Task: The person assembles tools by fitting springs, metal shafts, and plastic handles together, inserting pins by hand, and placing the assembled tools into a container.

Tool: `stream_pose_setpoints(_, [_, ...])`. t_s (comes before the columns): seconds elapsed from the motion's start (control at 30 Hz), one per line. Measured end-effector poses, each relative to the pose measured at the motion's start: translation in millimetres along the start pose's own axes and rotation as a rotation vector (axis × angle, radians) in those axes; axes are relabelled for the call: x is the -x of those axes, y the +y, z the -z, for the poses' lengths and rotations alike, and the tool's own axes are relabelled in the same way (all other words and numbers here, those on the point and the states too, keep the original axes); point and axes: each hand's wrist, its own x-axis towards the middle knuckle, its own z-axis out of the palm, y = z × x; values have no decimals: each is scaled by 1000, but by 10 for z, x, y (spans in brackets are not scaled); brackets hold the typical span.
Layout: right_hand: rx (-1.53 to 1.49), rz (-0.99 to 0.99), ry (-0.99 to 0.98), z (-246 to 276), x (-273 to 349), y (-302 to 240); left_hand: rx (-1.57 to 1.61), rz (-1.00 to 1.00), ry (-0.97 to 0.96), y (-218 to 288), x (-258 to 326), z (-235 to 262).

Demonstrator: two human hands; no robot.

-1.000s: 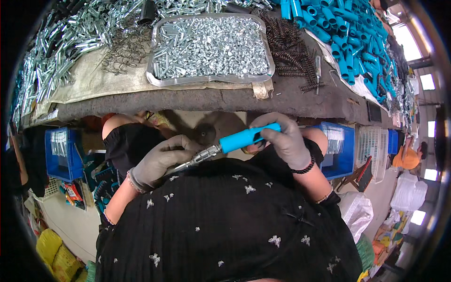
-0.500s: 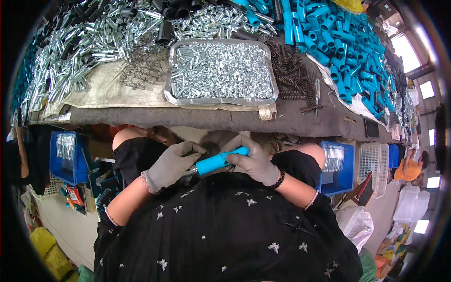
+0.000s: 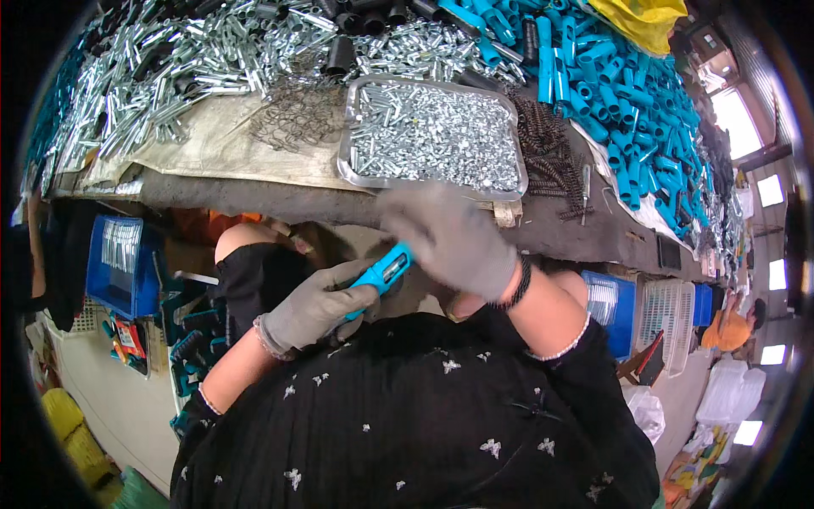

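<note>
My left hand [image 3: 315, 312], in a grey glove, is closed around a blue plastic handle [image 3: 390, 270] above my lap. The handle tilts up to the right, and a long slot in its side shows bright metal inside. My right hand [image 3: 445, 240], gloved too, is smeared by motion just beyond the handle's upper end. Its fingers are too blurred to read. On the bench edge ahead, a metal tray [image 3: 437, 136] is full of small shiny metal parts.
Loose silver metal pieces [image 3: 182, 81] heap up on the bench's left. Dark springs [image 3: 551, 157] lie right of the tray, before a pile of blue plastic handles [image 3: 623, 110]. Blue crates [image 3: 125, 263] stand below the bench on both sides. A white basket [image 3: 664, 318] is at right.
My right hand has let go of the blue handle and moved up toward the tray. My left hand now grips the handle itself, turned so that its slot shows.
</note>
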Motion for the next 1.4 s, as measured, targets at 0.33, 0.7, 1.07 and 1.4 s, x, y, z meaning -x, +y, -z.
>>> stream_pose_setpoints(0.33, [863,128,-296,306,-992,495,-47,-138,144,-359,65,102])
stream_pose_setpoints(0.7, [-180,-197,-214,138,44,-152,194,-46,94,-257,90,70])
stream_pose_setpoints(1.07, [-1,20,152,-265,378,-196,294,-30,53,-311,19,25])
stream_pose_setpoints(1.4, [-286,-358,155,-316,529,-75,276,9,81,-320,15,-28])
